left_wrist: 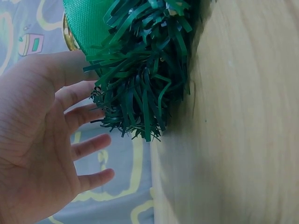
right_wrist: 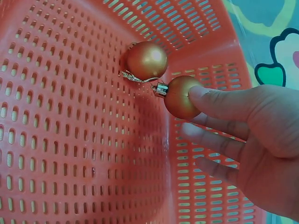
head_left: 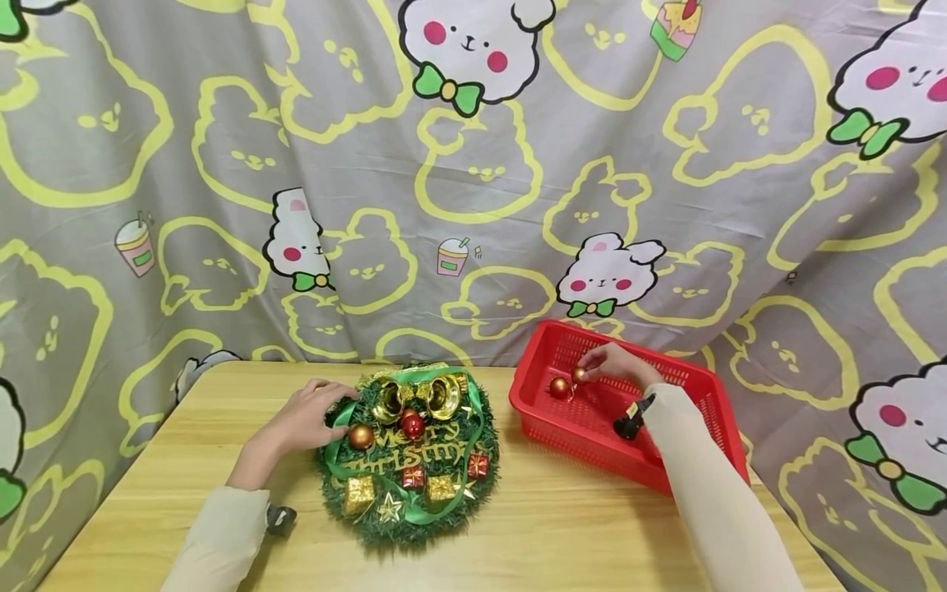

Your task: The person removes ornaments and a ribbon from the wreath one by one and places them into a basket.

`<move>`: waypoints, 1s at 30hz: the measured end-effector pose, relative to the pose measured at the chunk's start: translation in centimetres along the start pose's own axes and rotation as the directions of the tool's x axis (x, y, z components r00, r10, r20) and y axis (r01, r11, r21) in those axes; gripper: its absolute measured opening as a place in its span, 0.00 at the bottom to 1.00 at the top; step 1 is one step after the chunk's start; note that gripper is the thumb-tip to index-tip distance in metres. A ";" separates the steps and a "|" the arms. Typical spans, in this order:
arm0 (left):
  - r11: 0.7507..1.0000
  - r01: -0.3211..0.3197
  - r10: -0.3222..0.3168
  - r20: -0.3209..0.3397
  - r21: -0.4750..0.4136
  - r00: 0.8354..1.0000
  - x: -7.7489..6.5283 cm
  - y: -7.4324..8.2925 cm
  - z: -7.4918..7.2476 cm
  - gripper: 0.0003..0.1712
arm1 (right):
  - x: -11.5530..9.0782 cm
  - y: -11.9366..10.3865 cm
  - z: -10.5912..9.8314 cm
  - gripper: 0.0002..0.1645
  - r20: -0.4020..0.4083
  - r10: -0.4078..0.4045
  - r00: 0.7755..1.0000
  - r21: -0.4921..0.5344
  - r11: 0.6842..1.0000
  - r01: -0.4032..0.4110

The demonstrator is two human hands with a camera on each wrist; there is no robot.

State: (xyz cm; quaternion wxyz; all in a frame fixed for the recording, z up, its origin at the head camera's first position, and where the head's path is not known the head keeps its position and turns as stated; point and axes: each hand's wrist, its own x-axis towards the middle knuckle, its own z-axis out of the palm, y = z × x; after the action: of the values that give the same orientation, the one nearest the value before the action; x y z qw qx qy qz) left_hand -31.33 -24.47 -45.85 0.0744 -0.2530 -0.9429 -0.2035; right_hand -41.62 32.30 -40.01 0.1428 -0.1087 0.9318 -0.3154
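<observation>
Christmas wreath [head_left: 451,444] laid flat on wooden table [head_left: 555,518], left of centre in the head view. Its tinsel rim is met by the left hand [head_left: 314,411] at about 10 o'clock; fingers spread and only lightly bent, nothing clenched. Fingertips partly hidden by tinsel, so how firmly the rim is pressed cannot be told. Green ribbon [left_wrist: 87,28] is seen near the thumb.

An orange-gold ball [right_wrist: 182,97] is grasped by the right hand [right_wrist: 266,135], pinched between thumb and fingers, inside the red basket [head_left: 570,448], toward its 10 o'clock. Metallic cap pointed to about 9 o'clock in the right wrist view. Second orange-gold ball [right_wrist: 147,60] left lying just beside it, at 8 o'clock from it in the head view. Basket placed between 2 and 3 o'clock from the wreath.

On the wreath: gold bells [head_left: 418,399] fixed at 12 o'clock, copper ball [head_left: 361,437] at 10, red ball [head_left: 413,424] just above centre, gold star [head_left: 390,507] at 7. Patterned curtain [head_left: 473,189] hung behind.
</observation>
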 end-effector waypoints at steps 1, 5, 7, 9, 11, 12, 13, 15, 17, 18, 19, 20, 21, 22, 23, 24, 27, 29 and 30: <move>1.000 -0.001 0.001 0.001 0.000 1.000 0.0 0.0 0.0 0.29 | 0.0 0.1 0.0 0.18 0.006 -0.011 1.000 0.007 1.000 0.011; 1.000 0.000 0.000 0.000 0.002 1.000 0.1 0.0 0.0 0.29 | 0.1 0.4 -0.1 0.17 0.024 -0.067 0.997 0.040 0.997 0.067; 1.000 0.001 -0.001 -0.001 -0.001 1.000 0.2 0.0 0.0 0.29 | 0.2 0.5 -0.1 0.16 0.027 -0.074 0.997 0.047 0.996 0.072; 1.000 0.002 -0.002 -0.001 -0.002 1.000 0.2 0.1 0.0 0.29 | 0.3 0.5 0.1 0.16 0.027 -0.056 0.998 0.051 0.997 0.055; 1.000 0.005 -0.005 0.002 -0.001 1.000 0.2 0.1 0.0 0.29 | 0.3 0.4 0.3 0.16 0.023 -0.015 1.000 0.058 0.998 0.014; 1.000 0.007 -0.007 0.003 0.000 1.000 0.2 0.1 0.0 0.29 | 0.4 0.3 0.5 0.16 0.020 -0.004 1.000 0.052 0.999 0.003; 1.000 0.010 -0.010 0.005 0.001 1.000 0.2 0.1 0.0 0.29 | 0.4 0.3 0.6 0.17 0.018 0.002 1.000 0.044 0.999 -0.003; 1.000 0.013 -0.013 0.008 -0.001 1.000 0.2 0.1 0.0 0.29 | 0.5 0.2 0.8 0.17 0.015 0.008 1.000 0.025 1.000 -0.008; 1.000 0.014 -0.014 0.009 -0.005 1.000 0.2 0.1 -0.1 0.29 | 0.6 0.2 0.9 0.17 0.013 0.011 1.000 0.014 1.000 -0.011; 1.000 0.014 -0.014 0.008 -0.005 1.000 0.2 0.1 -0.1 0.29 | 0.6 0.2 1.0 0.17 0.010 0.014 1.000 0.012 1.000 -0.014; 1.000 0.013 -0.013 0.008 -0.005 1.000 0.3 0.1 -0.1 0.29 | 0.6 0.2 1.0 0.17 0.009 0.015 1.000 0.009 1.000 -0.015; 1.000 0.012 -0.012 0.008 -0.003 1.000 0.3 0.1 -0.1 0.29 | 0.7 0.2 1.1 0.17 0.009 0.018 1.000 0.006 1.000 -0.018; 1.000 0.010 -0.010 0.008 -0.001 1.000 0.3 0.1 -0.1 0.30 | 0.7 0.3 1.1 0.17 0.012 0.015 1.000 0.001 1.000 -0.015; 1.000 0.009 -0.009 0.008 0.002 1.000 0.3 0.1 -0.1 0.30 | 0.8 0.3 1.2 0.16 0.012 0.018 1.000 0.003 1.000 -0.019; 1.000 0.008 -0.008 0.009 0.004 1.000 0.3 0.1 0.0 0.30 | 0.9 0.4 1.2 0.16 0.014 0.018 1.000 -0.002 1.000 -0.018; 1.000 0.007 -0.007 0.008 0.005 1.000 0.3 0.1 0.0 0.30 | 0.9 0.4 1.2 0.16 0.014 0.019 1.000 -0.003 1.000 -0.019; 1.000 0.004 -0.004 0.007 0.005 1.000 0.2 0.0 0.0 0.30 | 1.1 0.6 1.3 0.15 0.018 0.010 1.000 -0.005 1.000 -0.010; 1.000 0.002 -0.002 0.005 0.005 1.000 0.2 0.1 -0.1 0.30 | 1.2 0.6 1.4 0.15 0.024 -0.003 1.000 -0.007 1.000 0.003; 1.000 0.001 -0.001 0.004 0.006 1.000 0.2 0.1 -0.1 0.30 | 1.2 0.5 1.4 0.15 0.023 -0.002 1.000 -0.002 1.000 0.002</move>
State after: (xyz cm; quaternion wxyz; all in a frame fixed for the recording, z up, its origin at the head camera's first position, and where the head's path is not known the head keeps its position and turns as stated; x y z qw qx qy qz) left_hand -31.46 -24.36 -45.72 0.0730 -0.2529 -0.9437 -0.2003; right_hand -42.30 31.57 -41.66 0.1532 -0.1133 0.9303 -0.3133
